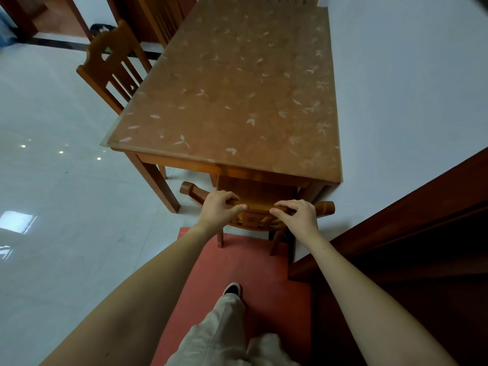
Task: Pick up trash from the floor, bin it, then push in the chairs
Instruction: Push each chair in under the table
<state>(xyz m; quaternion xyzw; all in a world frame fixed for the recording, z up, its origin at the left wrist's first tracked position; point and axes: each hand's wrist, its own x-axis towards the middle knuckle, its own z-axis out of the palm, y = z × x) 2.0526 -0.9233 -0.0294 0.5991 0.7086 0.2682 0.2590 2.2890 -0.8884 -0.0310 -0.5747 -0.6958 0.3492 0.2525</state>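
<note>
A wooden chair (257, 207) stands at the near end of the wooden dining table (237, 88), its seat tucked under the tabletop. My left hand (217, 207) grips the left part of the chair's top rail. My right hand (298, 213) grips the right part of the same rail. The chair's back legs rest on a red mat (237, 265). A second wooden chair (113, 64) stands at the table's left side, pushed close to it. No trash shows on the floor.
A white wall (409, 88) runs along the table's right side. Dark wooden furniture (422, 220) stands close on my right. Glossy white tile floor (66, 194) spreads to the left. More chairs (158, 17) stand at the far end. My shoe (232, 289) is on the mat.
</note>
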